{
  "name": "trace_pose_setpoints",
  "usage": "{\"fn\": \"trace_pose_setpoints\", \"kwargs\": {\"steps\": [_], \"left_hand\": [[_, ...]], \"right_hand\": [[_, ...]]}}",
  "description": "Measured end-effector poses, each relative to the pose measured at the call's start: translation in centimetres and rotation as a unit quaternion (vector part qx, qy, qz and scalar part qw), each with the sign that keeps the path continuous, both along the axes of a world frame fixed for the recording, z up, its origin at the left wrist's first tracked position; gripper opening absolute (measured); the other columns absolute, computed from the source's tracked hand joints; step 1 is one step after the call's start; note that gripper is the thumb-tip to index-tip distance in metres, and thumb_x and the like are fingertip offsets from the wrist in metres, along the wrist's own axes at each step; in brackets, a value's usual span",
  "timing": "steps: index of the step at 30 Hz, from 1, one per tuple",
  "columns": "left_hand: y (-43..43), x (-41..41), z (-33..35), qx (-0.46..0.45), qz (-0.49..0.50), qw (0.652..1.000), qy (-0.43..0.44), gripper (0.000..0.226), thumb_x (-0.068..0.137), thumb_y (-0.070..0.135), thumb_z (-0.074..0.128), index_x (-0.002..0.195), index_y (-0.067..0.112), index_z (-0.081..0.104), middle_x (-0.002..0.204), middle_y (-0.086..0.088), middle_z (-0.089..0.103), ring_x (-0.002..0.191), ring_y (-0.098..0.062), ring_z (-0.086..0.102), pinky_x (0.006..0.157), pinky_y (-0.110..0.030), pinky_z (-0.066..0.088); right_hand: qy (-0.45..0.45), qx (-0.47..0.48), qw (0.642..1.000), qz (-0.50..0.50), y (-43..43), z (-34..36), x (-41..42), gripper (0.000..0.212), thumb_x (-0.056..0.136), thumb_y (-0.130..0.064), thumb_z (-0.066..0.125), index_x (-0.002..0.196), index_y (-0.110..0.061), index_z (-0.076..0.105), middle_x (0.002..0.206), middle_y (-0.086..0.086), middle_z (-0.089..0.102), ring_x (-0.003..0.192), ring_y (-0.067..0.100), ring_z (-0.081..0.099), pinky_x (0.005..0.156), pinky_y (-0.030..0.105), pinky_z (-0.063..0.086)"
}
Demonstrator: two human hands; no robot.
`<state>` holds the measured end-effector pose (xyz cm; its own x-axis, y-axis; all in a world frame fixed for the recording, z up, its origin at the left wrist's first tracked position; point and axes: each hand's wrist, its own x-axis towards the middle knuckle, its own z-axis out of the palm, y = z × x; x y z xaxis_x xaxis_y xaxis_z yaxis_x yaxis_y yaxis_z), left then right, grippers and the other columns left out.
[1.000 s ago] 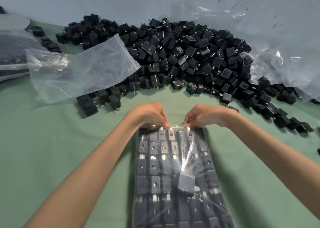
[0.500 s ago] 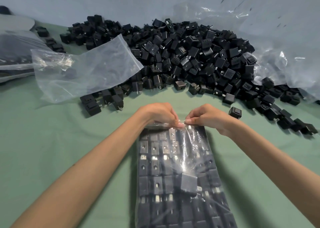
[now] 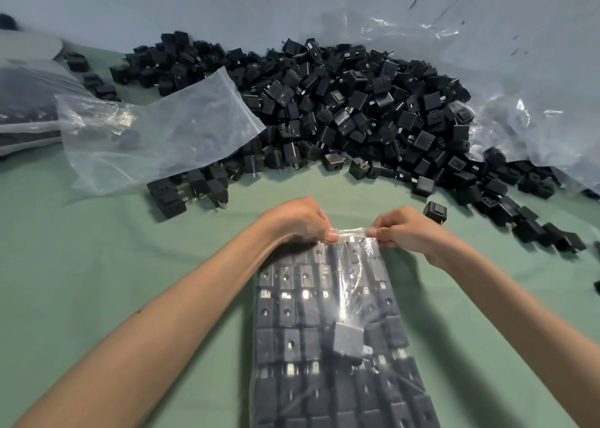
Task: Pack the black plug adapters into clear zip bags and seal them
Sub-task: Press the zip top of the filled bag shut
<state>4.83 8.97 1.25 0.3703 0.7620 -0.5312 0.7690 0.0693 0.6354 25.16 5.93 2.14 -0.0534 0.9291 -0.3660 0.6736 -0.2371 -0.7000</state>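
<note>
The filled zip bag (image 3: 324,379) lies flat on the green counter (image 3: 97,281) and runs from the fingers (image 3: 328,233) back toward the person. It holds rows of black plug adapters (image 3: 289,343). The left hand (image 3: 298,219) and the right hand (image 3: 406,229) each pinch the bag's top edge with curled fingers, and a short span of clear strip is stretched between them. One loose adapter (image 3: 435,211) sits just beyond the right fingers. Farther beyond the fingers lies the adapter pile (image 3: 341,102). An empty zip bag (image 3: 156,132) rests against its left side.

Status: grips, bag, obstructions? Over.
Left grip, right grip: pinching top edge of clear plastic zip bag packed with black plug adapters. Seal unconfirmed. Lone black adapter beside right grip, not blocking.
</note>
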Motion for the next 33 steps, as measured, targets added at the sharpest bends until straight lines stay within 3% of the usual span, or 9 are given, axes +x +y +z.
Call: {"fn": "trace_pose_setpoints", "kwargs": {"steps": [4,6,9,15,20,23,26,30,33], "left_hand": [[-0.3,-1.1,1.3,0.006,-0.024,0.999,-0.025,0.013,0.084,0.038,0.067,0.088,0.027,0.071,0.102,0.012,0.061,0.090,-0.006,0.051,0.091,-0.028,0.034],[-0.4,-1.8,1.6,0.010,-0.029,0.999,-0.024,0.014,0.084,0.039,0.068,0.091,0.027,0.070,0.099,0.016,0.060,0.090,-0.004,0.052,0.091,-0.026,0.032],[-0.3,-2.4,1.8,0.016,-0.037,0.999,-0.014,0.007,0.084,0.034,0.069,0.085,0.026,0.069,0.092,0.015,0.065,0.084,0.000,0.054,0.079,-0.022,0.036],[-0.3,-2.0,1.7,0.023,-0.014,1.000,-0.009,0.007,0.083,0.029,0.072,0.080,0.025,0.069,0.090,0.014,0.062,0.094,-0.009,0.055,0.097,-0.031,0.037],[-0.3,-1.4,1.7,0.025,-0.030,0.999,0.030,0.018,0.086,0.032,0.067,0.095,0.017,0.070,0.090,0.012,0.062,0.099,-0.013,0.056,0.098,-0.032,0.038],[-0.2,-0.9,1.7,0.024,-0.043,0.997,0.063,0.031,0.087,0.033,0.065,0.103,0.008,0.069,0.099,0.002,0.067,0.097,-0.016,0.060,0.095,-0.029,0.043],[-0.1,-1.2,1.8,0.015,-0.045,0.997,0.063,0.033,0.087,0.034,0.065,0.105,0.007,0.069,0.098,0.004,0.064,0.091,-0.013,0.056,0.091,-0.028,0.038],[-0.1,-2.3,1.9,0.006,-0.040,0.999,0.001,0.009,0.084,0.033,0.070,0.084,0.024,0.070,0.094,0.016,0.062,0.096,-0.008,0.053,0.095,-0.031,0.032],[-0.2,-2.3,1.7,0.008,-0.039,0.999,-0.024,0.006,0.084,0.033,0.070,0.084,0.027,0.071,0.096,0.015,0.065,0.095,-0.003,0.054,0.095,-0.030,0.035]], "right_hand": [[-0.057,0.028,0.998,0.014,-0.2,-0.2,-0.6,0.025,0.090,-0.022,0.066,0.072,-0.004,0.068,0.061,0.000,0.057,0.061,0.011,0.049,0.062,0.024,0.038],[-0.060,0.044,0.997,0.011,-0.3,-0.5,-0.8,0.026,0.090,-0.021,0.066,0.068,-0.006,0.067,0.059,0.000,0.056,0.062,0.012,0.048,0.061,0.025,0.038],[-0.015,0.050,0.999,0.002,-0.2,-0.5,-0.8,0.022,0.086,-0.022,0.071,0.073,-0.004,0.071,0.056,-0.005,0.061,0.056,0.003,0.055,0.058,0.015,0.046],[0.017,-0.061,0.996,0.059,1.3,0.8,0.1,0.017,0.083,-0.024,0.074,0.086,-0.007,0.075,0.088,0.013,0.071,0.078,0.009,0.063,0.084,0.023,0.054],[-0.010,-0.040,0.995,0.086,1.7,0.8,-0.6,0.007,0.083,-0.014,0.073,0.076,-0.012,0.073,0.073,0.000,0.068,0.069,0.006,0.062,0.064,0.011,0.049],[-0.014,-0.042,0.996,0.075,2.3,0.7,-0.9,0.014,0.081,0.001,0.066,0.071,-0.009,0.071,0.063,-0.006,0.067,0.066,0.003,0.061,0.058,0.010,0.045],[-0.006,-0.059,0.995,0.081,2.5,0.9,-1.0,0.021,0.081,0.007,0.063,0.069,-0.008,0.070,0.056,-0.010,0.065,0.056,-0.003,0.058,0.052,0.007,0.042],[0.015,-0.099,0.990,0.100,2.4,1.3,-0.6,0.004,0.083,-0.010,0.071,0.081,-0.007,0.074,0.070,-0.005,0.066,0.067,0.000,0.060,0.065,0.010,0.047],[-0.022,-0.100,0.988,0.120,2.3,1.7,-1.4,0.013,0.082,-0.029,0.075,0.081,-0.016,0.075,0.064,-0.014,0.065,0.061,-0.005,0.058,0.062,0.008,0.045]]}}
